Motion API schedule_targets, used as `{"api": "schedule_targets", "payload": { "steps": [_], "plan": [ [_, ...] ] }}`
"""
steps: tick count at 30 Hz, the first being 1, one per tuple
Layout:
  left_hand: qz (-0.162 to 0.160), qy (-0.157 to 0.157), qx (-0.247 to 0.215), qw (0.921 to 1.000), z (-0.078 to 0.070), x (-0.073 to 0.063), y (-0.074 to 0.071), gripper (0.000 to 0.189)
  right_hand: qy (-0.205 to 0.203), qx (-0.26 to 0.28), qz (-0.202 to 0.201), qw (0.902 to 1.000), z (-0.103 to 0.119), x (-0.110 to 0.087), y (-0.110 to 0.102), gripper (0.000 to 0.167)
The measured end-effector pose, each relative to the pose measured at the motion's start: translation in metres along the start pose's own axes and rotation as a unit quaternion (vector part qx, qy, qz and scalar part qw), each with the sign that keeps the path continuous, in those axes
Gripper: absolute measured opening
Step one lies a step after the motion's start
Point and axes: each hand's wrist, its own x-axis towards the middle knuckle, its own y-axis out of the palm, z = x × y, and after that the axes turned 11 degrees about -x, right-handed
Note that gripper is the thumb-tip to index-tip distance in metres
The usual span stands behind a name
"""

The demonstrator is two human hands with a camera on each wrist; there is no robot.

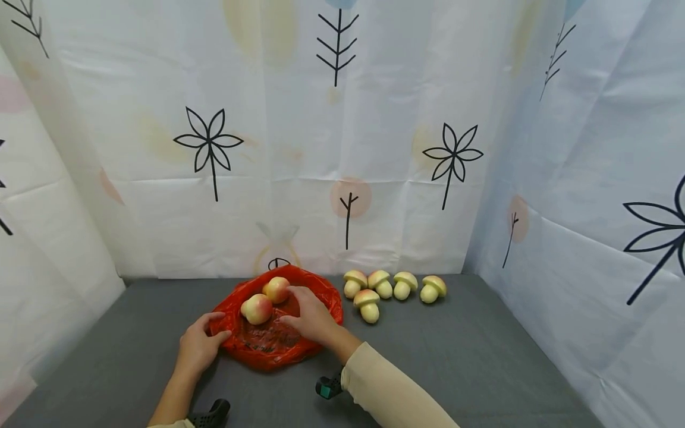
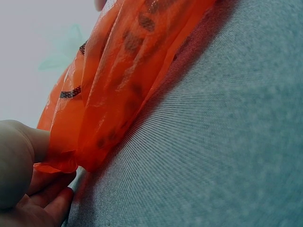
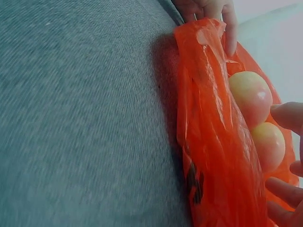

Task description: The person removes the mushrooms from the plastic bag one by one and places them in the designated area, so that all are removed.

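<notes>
A red plastic bag [image 1: 267, 359] lies with its mouth spread wide on the grey table. Two round yellow-and-pink pieces [image 1: 257, 309] rest in it, coloured like the toy mushrooms nearby; whether stems are hidden under them I cannot tell. My left hand [image 1: 198, 348] pinches the bag's left rim, thumb inside and fingers outside, as the left wrist view also shows. Over the bag's mouth is my right hand [image 1: 311, 318], thumb and fingers spread apart. In the right wrist view its fingers [image 3: 286, 116] come close to the round pieces [image 3: 251, 97]; contact is unclear.
Several toy mushrooms [image 1: 405, 286] with yellow stems and pinkish caps lie to the right of the bag, near the back edge. Patterned white curtains [image 1: 396, 226] stand behind and on both sides of the grey table [image 1: 455, 368].
</notes>
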Motion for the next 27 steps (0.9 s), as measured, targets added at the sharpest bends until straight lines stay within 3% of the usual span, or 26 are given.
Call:
{"api": "schedule_targets", "payload": {
  "steps": [13, 27],
  "plan": [
    [0.002, -0.001, 0.006, 1.0, -0.003, 0.0, -0.002, 0.046, 0.042, -0.008, 0.047, 0.998, 0.014, 0.011, 0.018, 0.075],
    [0.002, -0.002, 0.004, 1.0, -0.001, -0.002, 0.0, 0.047, 0.062, -0.1, 0.047, 0.9919, 0.032, 0.014, 0.032, 0.078]
  ]
}}
